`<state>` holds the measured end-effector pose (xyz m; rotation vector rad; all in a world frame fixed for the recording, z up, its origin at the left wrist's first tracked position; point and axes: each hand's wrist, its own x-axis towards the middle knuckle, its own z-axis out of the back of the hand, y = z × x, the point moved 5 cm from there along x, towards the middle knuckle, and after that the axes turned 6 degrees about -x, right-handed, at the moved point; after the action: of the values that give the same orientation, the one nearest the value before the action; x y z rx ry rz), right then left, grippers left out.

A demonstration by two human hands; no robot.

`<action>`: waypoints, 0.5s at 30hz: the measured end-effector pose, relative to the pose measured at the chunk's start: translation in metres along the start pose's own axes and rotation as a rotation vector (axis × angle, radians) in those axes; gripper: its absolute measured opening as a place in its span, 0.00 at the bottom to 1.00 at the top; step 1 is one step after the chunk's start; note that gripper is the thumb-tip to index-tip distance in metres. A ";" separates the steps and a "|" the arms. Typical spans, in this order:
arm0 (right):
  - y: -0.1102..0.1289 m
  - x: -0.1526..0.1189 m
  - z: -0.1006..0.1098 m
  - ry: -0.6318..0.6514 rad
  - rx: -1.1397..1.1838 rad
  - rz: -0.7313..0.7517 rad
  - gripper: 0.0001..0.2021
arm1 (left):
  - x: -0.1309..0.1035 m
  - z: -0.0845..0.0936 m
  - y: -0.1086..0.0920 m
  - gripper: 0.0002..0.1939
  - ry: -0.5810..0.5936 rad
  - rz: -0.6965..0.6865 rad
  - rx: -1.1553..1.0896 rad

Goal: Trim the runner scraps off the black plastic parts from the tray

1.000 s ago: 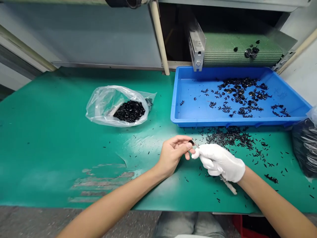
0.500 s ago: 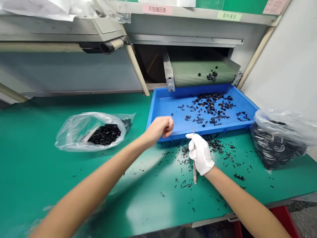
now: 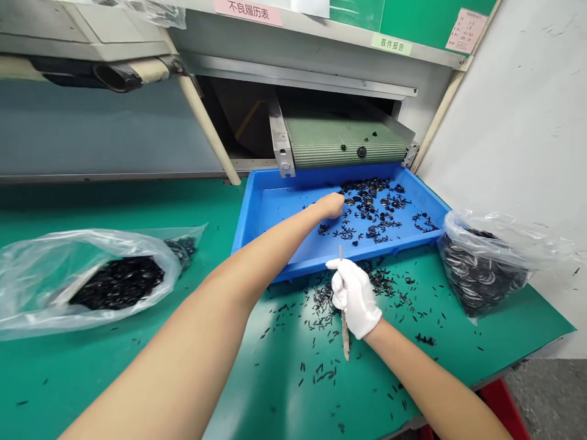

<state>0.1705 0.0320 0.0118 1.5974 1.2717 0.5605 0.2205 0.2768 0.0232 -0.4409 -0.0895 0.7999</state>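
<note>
My bare left hand (image 3: 332, 206) reaches over the blue tray (image 3: 250, 211), beside the pile of small black plastic parts (image 3: 367, 211). Its fingers are curled closed, and the fingertips are hidden from me. In a white glove, my right hand (image 3: 355, 296) is closed around a thin stick-like tool (image 3: 345, 342) with a rough, wrapped lower end. The tool points up toward the tray's front edge, its tip showing above the thumb. Short black scraps (image 3: 321, 305) lie scattered on the green table around the gloved hand.
A conveyor belt (image 3: 339, 137) carrying a few black parts ends above the tray. An opened clear bag (image 3: 114, 281) of black pieces lies at the left. Another bag (image 3: 486, 263), holding round black parts, stands at the right by the white wall (image 3: 509, 134).
My left hand has moved forward and right, from the tray's front edge to the parts inside it. The right hand keeps hold of the tool. The view has shifted.
</note>
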 end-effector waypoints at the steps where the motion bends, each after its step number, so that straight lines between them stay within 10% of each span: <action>1: 0.001 0.000 0.000 -0.003 0.001 0.006 0.13 | -0.003 0.002 0.004 0.13 -0.012 0.004 0.018; 8: 0.004 -0.001 -0.001 0.014 0.012 0.062 0.14 | -0.032 0.035 0.035 0.16 -0.115 0.070 0.091; 15: 0.009 0.002 0.002 0.003 -0.009 0.087 0.14 | -0.008 0.020 0.009 0.19 -0.044 0.069 0.050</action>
<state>0.1769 0.0332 0.0189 1.6506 1.2047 0.6218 0.2041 0.2837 0.0378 -0.3809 -0.0950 0.8775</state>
